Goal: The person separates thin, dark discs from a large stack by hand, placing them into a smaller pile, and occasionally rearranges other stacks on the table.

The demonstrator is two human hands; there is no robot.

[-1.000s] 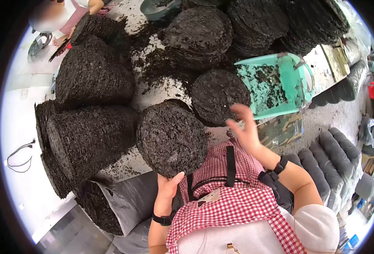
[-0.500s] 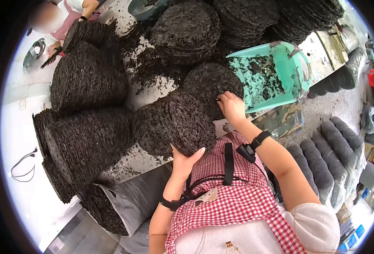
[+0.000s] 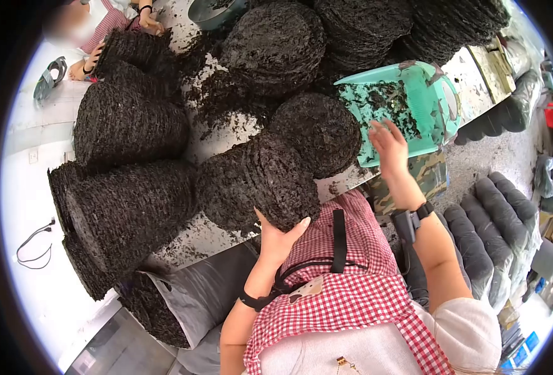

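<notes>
My left hand (image 3: 279,237) grips the lower end of a tilted stack of dark, rough-edged discs (image 3: 279,178), thumb to the right side. Touching it on the upper right is a flat round dark disc stack (image 3: 320,131). Over the near edge of a green plastic scoop (image 3: 429,103) hangs my right hand (image 3: 389,147), its fingers apart and nothing in them. Dark flakes lie inside the scoop.
Large dark stacks stand at left (image 3: 126,200) and at the back (image 3: 273,47). A co-worker's hands touch a stack at the upper left. Near the table's front edge lies a grey bag (image 3: 201,294). Filled grey bags (image 3: 495,231) rest at right.
My right hand has left the round disc stack and moved right to the scoop, its fingers spreading. My left hand has hardly moved. The co-worker's hands have shifted onto their stack.
</notes>
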